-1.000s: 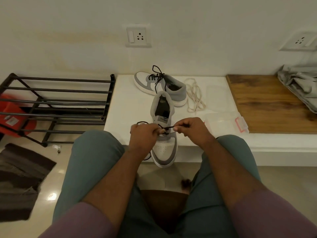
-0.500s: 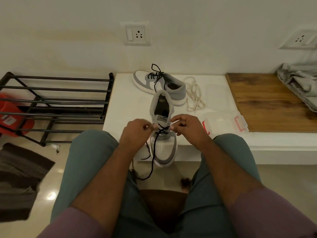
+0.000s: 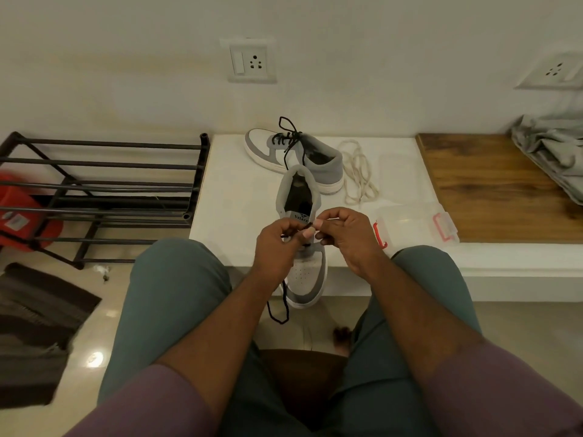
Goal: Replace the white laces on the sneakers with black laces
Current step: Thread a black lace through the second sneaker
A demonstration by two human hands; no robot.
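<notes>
A grey and white sneaker [image 3: 307,279] lies on the white ledge [image 3: 239,197], toe towards me and over the front edge. My left hand [image 3: 276,249] and my right hand [image 3: 345,238] meet above its tongue, and both pinch the black lace [image 3: 284,305]. A loop of that lace hangs below the left hand, past the ledge's edge. A second sneaker [image 3: 296,156] with a black lace threaded stands behind. The removed white laces [image 3: 358,173] lie in a heap to its right.
A clear plastic box with red clips [image 3: 416,223] sits right of my hands. A wooden board [image 3: 495,187] with grey cloth [image 3: 552,149] lies further right. A black metal rack [image 3: 104,190] stands left of the ledge, a dark mat [image 3: 34,329] on the floor.
My hands have come closer together above the sneaker's tongue. The hanging black lace has been drawn up, so a shorter loop dangles below my left hand.
</notes>
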